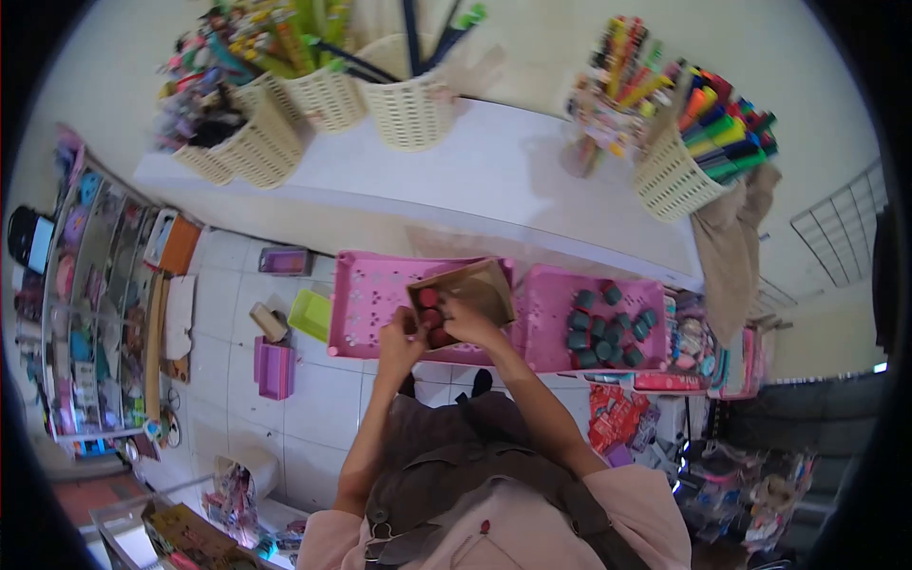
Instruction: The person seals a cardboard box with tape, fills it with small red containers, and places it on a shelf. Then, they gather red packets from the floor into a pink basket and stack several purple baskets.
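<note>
A small brown cardboard box [486, 291] sits tilted over the right part of a pink perforated basket [361, 296]. Several dark red round pieces [429, 298] lie along the box's left side; their exact kind is too small to tell. My left hand [400, 340] is closed at the box's lower left corner, its fingers against the cardboard and close to the red pieces. Inside the box, my right hand [467, 323] has its bent fingers on the red pieces. A second pink basket [543, 318] to the right holds several dark green and red cylindrical pieces [608, 332].
Behind the baskets runs a white shelf [513, 157] with woven cups of pens [410, 114] and markers [670, 180]. A lime-green tray [311, 315] and a purple tray [275, 369] rest on the tiled floor. Stocked racks [90, 304] stand at left.
</note>
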{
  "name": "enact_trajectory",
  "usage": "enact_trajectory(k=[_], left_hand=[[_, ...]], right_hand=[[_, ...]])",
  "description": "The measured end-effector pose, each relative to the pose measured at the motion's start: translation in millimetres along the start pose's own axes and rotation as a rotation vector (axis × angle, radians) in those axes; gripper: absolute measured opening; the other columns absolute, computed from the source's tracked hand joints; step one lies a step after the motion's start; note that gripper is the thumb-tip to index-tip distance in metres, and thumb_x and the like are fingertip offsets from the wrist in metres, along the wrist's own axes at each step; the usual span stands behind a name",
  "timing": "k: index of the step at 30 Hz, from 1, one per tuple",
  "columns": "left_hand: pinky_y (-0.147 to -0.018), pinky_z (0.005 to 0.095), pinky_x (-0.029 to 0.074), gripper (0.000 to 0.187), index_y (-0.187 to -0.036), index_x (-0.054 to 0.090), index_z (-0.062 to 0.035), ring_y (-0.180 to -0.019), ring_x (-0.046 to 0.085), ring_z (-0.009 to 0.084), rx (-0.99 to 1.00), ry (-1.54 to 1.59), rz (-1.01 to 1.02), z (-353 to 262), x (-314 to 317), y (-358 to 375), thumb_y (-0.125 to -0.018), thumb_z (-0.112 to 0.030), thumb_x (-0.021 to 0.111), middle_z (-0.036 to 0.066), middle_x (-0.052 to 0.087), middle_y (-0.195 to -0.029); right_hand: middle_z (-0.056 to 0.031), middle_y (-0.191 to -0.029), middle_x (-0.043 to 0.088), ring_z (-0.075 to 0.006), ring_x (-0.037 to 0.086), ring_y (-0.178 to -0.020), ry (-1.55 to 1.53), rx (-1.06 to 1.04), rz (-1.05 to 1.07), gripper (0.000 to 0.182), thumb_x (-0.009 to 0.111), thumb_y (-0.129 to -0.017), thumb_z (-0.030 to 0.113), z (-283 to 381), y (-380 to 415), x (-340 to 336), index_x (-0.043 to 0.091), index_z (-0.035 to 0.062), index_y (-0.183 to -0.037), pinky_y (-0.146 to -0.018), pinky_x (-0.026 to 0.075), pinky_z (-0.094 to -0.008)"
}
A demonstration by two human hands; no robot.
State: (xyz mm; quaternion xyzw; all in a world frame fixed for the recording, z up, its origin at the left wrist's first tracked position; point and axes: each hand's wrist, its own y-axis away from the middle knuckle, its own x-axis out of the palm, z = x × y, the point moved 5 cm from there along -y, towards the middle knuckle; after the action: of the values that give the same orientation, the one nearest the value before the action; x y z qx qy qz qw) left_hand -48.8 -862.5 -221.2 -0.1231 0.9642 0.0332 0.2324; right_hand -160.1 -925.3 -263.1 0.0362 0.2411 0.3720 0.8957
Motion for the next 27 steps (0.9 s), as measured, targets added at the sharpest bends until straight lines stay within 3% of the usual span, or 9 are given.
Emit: enact_trajectory(k=[7, 11, 13, 16, 19, 20, 22, 25, 27], left_hand=[[-0.059, 0.0337, 0.046, 0.014, -0.081, 0.049, 0.0025, -0.066, 0.062, 0.027, 0.037, 0.003, -0.003, -12, -1, -2, -0.073, -0.006, 0.056, 0.017, 0.06, -0.067], [-0.062, 0.034, 0.046, 0.016, -0.082, 0.048, 0.0026, -0.073, 0.061, 0.0274, -0.057, -0.076, 0.03, -16, -2, 1, -0.073, -0.007, 0.057, 0.02, 0.06, -0.078], [-0.064, 0.0354, 0.045, 0.018, -0.085, 0.049, 0.0019, -0.079, 0.058, 0.0288, 0.237, -0.353, -0.29, -42, -13, 9, -0.073, -0.008, 0.058, 0.02, 0.057, -0.088], [-0.065, 0.0377, 0.044, 0.02, -0.088, 0.05, 0.0012, -0.081, 0.055, 0.0319, 0.349, -0.272, -0.446, -126, -14, 23, -0.074, -0.011, 0.057, 0.019, 0.055, -0.09], [-0.058, 0.0351, 0.044, 0.025, -0.09, 0.05, 0.0019, -0.071, 0.055, 0.0289, 0.483, -0.034, 0.137, -136, 77, 24, -0.073, -0.014, 0.058, 0.015, 0.054, -0.082], [-0.053, 0.031, 0.045, 0.027, -0.091, 0.051, 0.003, -0.065, 0.056, 0.0236, 0.601, -0.056, 0.32, -140, 118, 28, -0.071, -0.013, 0.059, 0.014, 0.053, -0.081], [-0.058, 0.0314, 0.046, 0.035, -0.091, 0.052, 0.0025, -0.071, 0.057, 0.0227, 0.502, -0.41, 0.476, -138, 190, 26, -0.069, -0.023, 0.061, 0.012, 0.054, -0.084], [-0.066, 0.0345, 0.045, 0.051, -0.093, 0.052, 0.0036, -0.082, 0.057, 0.0247, 0.463, -0.842, 0.381, -140, 237, 21, -0.064, -0.037, 0.064, 0.013, 0.055, -0.089], [-0.07, 0.036, 0.044, 0.057, -0.093, 0.053, 0.0044, -0.084, 0.057, 0.0257, 0.412, -0.817, 0.348, -142, 250, 18, -0.06, -0.04, 0.066, 0.014, 0.055, -0.092]], right_hand=[[-0.0301, -0.089, 0.053, -0.0384, 0.055, -0.081, 0.103, 0.12, -0.085, 0.048, 0.045, -0.066, 0.003, 32, 7, -13, 0.036, -0.0035, -0.114, -0.068, 0.044, -0.0409], [-0.0258, -0.087, 0.055, -0.0371, 0.055, -0.08, 0.173, 0.107, -0.06, 0.044, 0.046, -0.065, 0.002, 35, 10, -17, 0.041, -0.0027, -0.109, -0.067, 0.044, -0.0406], [-0.02, -0.082, 0.057, -0.0324, 0.057, -0.074, 0.294, -0.173, -0.155, 0.04, 0.047, -0.064, 0.002, 51, 22, -36, 0.047, -0.0003, -0.104, -0.064, 0.045, -0.0379], [-0.0157, -0.073, 0.056, -0.021, 0.055, -0.064, -0.079, -0.19, -0.407, 0.024, 0.052, -0.063, 0.0, 40, 82, -115, 0.054, 0.0006, -0.087, -0.059, 0.044, -0.0276], [-0.0205, -0.079, 0.057, -0.0298, 0.058, -0.071, 0.4, 0.079, -0.86, 0.019, 0.058, -0.068, 0.011, -21, 137, -185, 0.054, 0.0001, -0.083, -0.06, 0.046, -0.0331], [-0.0205, -0.079, 0.057, -0.0298, 0.058, -0.071, 0.416, 0.071, -0.848, 0.019, 0.058, -0.068, 0.011, -36, 140, -187, 0.054, 0.0001, -0.083, -0.06, 0.046, -0.0331], [-0.0203, -0.078, 0.057, -0.0357, 0.056, -0.069, 0.702, 0.452, -0.692, 0.032, 0.059, -0.07, 0.026, -69, 146, -189, 0.052, 0.0016, -0.089, -0.061, 0.044, -0.0423], [-0.0199, -0.081, 0.057, -0.037, 0.056, -0.071, 0.626, 0.458, -0.677, 0.04, 0.062, -0.068, 0.03, -89, 141, -186, 0.05, -0.0003, -0.091, -0.061, 0.044, -0.0435], [-0.0205, -0.083, 0.057, -0.0371, 0.056, -0.072, 0.554, 0.307, -0.766, 0.042, 0.062, -0.068, 0.03, -106, 146, -195, 0.049, -0.0011, -0.093, -0.063, 0.044, -0.0432]])
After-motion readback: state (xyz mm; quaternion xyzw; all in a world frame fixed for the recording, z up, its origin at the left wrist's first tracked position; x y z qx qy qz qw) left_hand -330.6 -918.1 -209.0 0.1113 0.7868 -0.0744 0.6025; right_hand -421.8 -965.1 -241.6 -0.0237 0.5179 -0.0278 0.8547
